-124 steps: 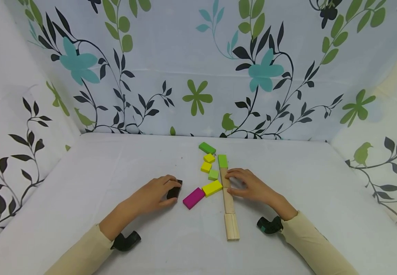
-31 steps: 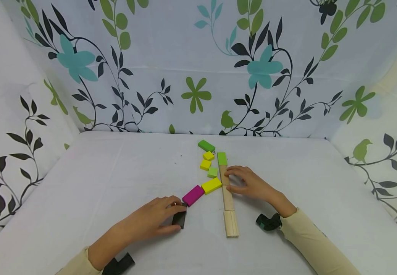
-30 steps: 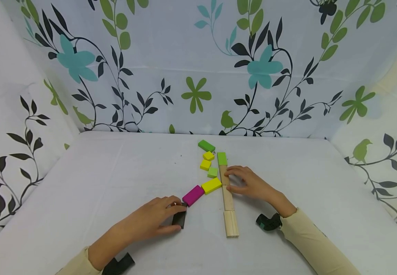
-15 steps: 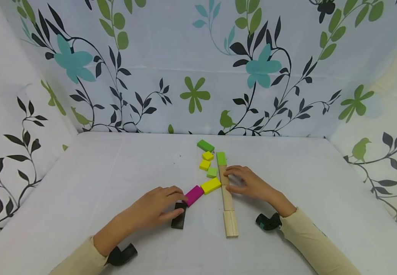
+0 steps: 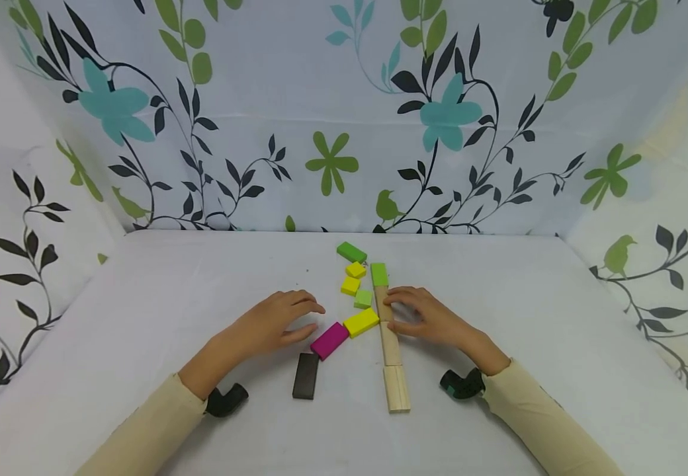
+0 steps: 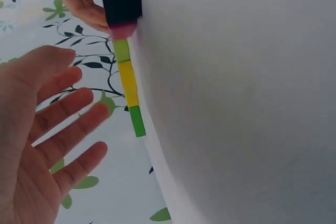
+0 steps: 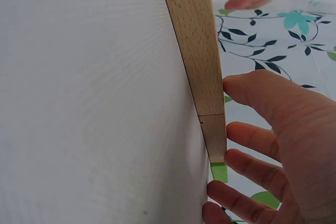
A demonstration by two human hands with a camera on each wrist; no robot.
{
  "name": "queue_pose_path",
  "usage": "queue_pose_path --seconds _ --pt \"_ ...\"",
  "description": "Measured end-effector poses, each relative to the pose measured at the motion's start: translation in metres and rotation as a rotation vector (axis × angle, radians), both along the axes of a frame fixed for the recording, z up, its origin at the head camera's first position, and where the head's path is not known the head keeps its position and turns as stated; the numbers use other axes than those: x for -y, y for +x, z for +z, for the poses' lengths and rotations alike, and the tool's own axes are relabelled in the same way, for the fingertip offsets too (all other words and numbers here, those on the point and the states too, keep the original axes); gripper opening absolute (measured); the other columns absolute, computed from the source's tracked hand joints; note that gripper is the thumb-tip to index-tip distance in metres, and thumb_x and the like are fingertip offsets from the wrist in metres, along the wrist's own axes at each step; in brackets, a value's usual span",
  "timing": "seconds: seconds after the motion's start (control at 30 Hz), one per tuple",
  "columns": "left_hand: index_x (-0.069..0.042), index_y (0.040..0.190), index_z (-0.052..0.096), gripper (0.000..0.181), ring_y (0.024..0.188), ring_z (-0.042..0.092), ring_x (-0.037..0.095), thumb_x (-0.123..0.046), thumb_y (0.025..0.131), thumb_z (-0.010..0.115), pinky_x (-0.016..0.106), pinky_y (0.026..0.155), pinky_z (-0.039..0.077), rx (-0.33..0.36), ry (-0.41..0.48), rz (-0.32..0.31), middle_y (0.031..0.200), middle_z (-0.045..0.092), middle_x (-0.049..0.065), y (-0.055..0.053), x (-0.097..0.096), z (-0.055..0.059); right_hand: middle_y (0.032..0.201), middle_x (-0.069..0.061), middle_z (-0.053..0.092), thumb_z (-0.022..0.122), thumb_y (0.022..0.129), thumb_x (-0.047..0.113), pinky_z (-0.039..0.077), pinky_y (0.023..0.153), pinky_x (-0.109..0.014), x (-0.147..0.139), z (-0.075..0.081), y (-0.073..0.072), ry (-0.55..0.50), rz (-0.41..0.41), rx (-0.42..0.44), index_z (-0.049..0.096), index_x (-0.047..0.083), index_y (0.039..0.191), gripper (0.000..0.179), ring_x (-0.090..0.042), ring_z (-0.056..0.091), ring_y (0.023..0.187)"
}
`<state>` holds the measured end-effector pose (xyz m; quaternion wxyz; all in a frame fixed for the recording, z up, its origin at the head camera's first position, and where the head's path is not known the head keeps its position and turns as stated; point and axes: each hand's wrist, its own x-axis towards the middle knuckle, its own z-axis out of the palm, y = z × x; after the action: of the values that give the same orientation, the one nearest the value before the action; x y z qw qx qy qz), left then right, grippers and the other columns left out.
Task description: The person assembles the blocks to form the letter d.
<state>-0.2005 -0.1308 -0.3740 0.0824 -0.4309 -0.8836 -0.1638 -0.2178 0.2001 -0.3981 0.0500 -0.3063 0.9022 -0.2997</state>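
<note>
So the left hand (image 5: 272, 324) isn't gripping anything: fingers loose and spread, thumb just short of the magenta rectangular block (image 5: 329, 341). The left wrist view shows the same fingers fanned apart, nothing between them. The right hand (image 5: 433, 320) isn't wrapped around anything either. Its thumb and fingertips just sit along the right side of a row of plain wooden blocks, lightly bent.

That row runs away from the person on the white counter (image 5: 296, 436): a pale wooden block with a lengthwise line (image 5: 396, 389) nearest, then a smooth longer wooden block (image 5: 390, 344), then another smooth wooden block (image 5: 383, 303), with a flat lime-green block (image 5: 379, 274) capping the far end. The thumb's at the longer one, fingers by the next one up.

Left of the row there's a crooked chain. The black rectangular block (image 5: 305, 376) has a corner right by the magenta one (can't tell if they actually touch), magenta meets the yellow rectangular block (image 5: 361, 322), and yellow's other end comes up to the wooden row. Past that: a small light-green cube (image 5: 363, 299), a small yellow cube (image 5: 350, 285), a second yellow cube (image 5: 356, 269) and a green rectangular block (image 5: 352, 252) farthest back.

Leafy patterned cloth (image 5: 284, 66) hangs behind it all.
</note>
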Motion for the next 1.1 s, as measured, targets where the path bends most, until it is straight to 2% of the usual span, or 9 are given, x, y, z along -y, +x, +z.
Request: queue_pose_path --seconds 0.13,0.3,0.43,0.57,0.8,1.0,1.1 --pt "-0.010 0.119 0.066 0.029 0.109 0.059 0.021 -0.022 0.093 0.066 0.042 0.096 0.049 0.040 -0.028 0.010 0.116 0.062 0.005 -0.018 -0.007 0.006 0.141 -0.014 0.050 0.070 0.090 0.029 0.037 0.106 -0.053 -0.002 0.002 -0.001 0.001 -0.006 -0.014 0.060 0.007 0.129 0.045 -0.035 0.042 0.130" --pt "-0.010 0.121 0.065 0.029 0.110 0.059 0.024 -0.021 0.094 0.064 0.042 0.098 0.048 0.076 -0.032 0.044 0.119 0.061 0.006 -0.043 -0.014 0.007 0.142 -0.014 0.050 0.070 0.090 0.028 0.037 0.106 -0.054 -0.004 0.004 -0.002 -0.005 -0.004 -0.022 0.060 0.007 0.128 0.044 -0.035 0.042 0.130" --pt "-0.009 0.122 0.065 0.030 0.112 0.057 0.025 -0.020 0.094 0.064 0.041 0.099 0.048 0.085 -0.012 0.054 0.120 0.059 0.007 -0.061 -0.019 0.007 0.142 -0.014 0.050 0.070 0.090 0.029 0.036 0.107 -0.053 -0.006 0.006 -0.003 -0.014 -0.009 -0.014 0.060 0.007 0.129 0.045 -0.035 0.042 0.131" --pt "-0.008 0.124 0.063 0.032 0.116 0.055 0.026 -0.018 0.094 0.065 0.042 0.103 0.045 0.140 0.035 0.062 0.124 0.057 0.008 -0.077 -0.026 0.006 0.141 -0.014 0.051 0.071 0.090 0.028 0.037 0.106 -0.053 -0.008 0.007 -0.003 -0.016 -0.018 -0.018 0.060 0.007 0.128 0.045 -0.035 0.042 0.130" --pt "-0.006 0.132 0.057 0.039 0.127 0.047 0.028 -0.017 0.095 0.062 0.043 0.110 0.038 0.239 0.064 0.074 0.135 0.051 0.012 -0.099 -0.041 -0.003 0.140 -0.012 0.052 0.070 0.090 0.029 0.042 0.101 -0.049 -0.010 0.000 -0.003 -0.019 -0.007 0.000 0.061 0.009 0.127 0.043 -0.033 0.044 0.128" --pt "-0.004 0.134 0.054 0.039 0.134 0.041 0.030 -0.015 0.097 0.059 0.045 0.113 0.033 0.254 0.058 0.062 0.142 0.047 0.013 -0.116 -0.052 -0.009 0.140 -0.012 0.051 0.069 0.091 0.031 0.040 0.103 -0.050 -0.008 -0.004 -0.002 -0.034 0.005 0.012 0.060 0.010 0.127 0.043 -0.032 0.044 0.128" --pt "-0.004 0.135 0.053 0.039 0.135 0.041 0.031 -0.014 0.097 0.058 0.046 0.113 0.032 0.262 0.041 0.063 0.143 0.046 0.014 -0.121 -0.055 -0.010 0.141 -0.010 0.051 0.069 0.091 0.032 0.039 0.105 -0.050 -0.005 -0.005 -0.002 -0.022 0.004 0.023 0.060 0.010 0.128 0.044 -0.031 0.043 0.129"
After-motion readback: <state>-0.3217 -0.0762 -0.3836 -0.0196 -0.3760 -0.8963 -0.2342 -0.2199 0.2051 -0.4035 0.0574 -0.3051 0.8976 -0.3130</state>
